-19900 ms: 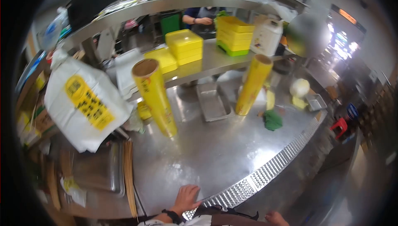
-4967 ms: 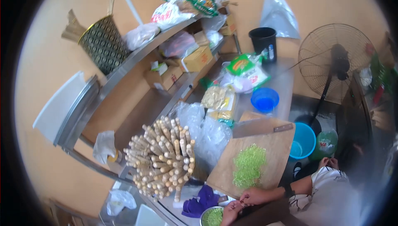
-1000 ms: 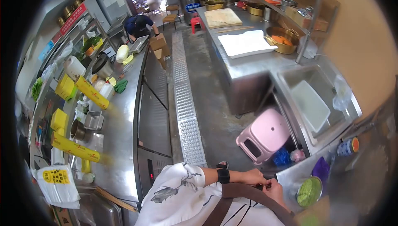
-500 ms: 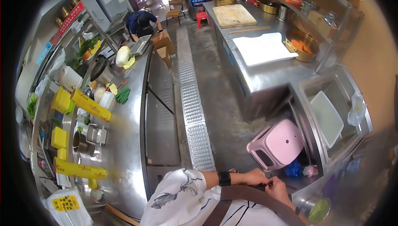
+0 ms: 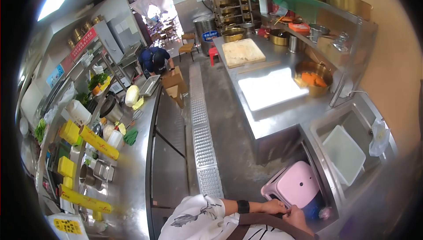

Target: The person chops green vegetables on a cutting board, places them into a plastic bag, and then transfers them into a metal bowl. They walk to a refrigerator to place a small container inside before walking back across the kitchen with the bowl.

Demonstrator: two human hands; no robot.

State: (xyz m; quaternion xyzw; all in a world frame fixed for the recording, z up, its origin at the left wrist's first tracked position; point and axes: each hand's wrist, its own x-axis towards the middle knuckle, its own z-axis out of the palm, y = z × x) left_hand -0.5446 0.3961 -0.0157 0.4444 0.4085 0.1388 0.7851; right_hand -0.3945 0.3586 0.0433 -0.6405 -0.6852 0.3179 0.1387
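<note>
My left hand (image 5: 274,206) and my right hand (image 5: 295,218) are close together in front of my body, low in the head view. Both have their fingers curled in a pinch around something small and dark, too hidden to name. A black band (image 5: 243,206) circles my left wrist. A brown strap (image 5: 269,222) crosses my white patterned clothing just below the hands. Just beyond my hands is a pink plastic stool (image 5: 296,182), apart from them.
A steel counter (image 5: 128,182) runs along the left, yellow rolls on its shelf. To the right are a white board (image 5: 269,89), a wooden board (image 5: 243,52) and a sink (image 5: 315,130) with a pale tray (image 5: 344,154). A person (image 5: 154,59) bends over cardboard boxes (image 5: 175,79).
My view has tilted up, showing more of the ceiling and doorway. Both hands stay together in a pinch, lower in view. The green-filled bowl at lower right has left the view.
</note>
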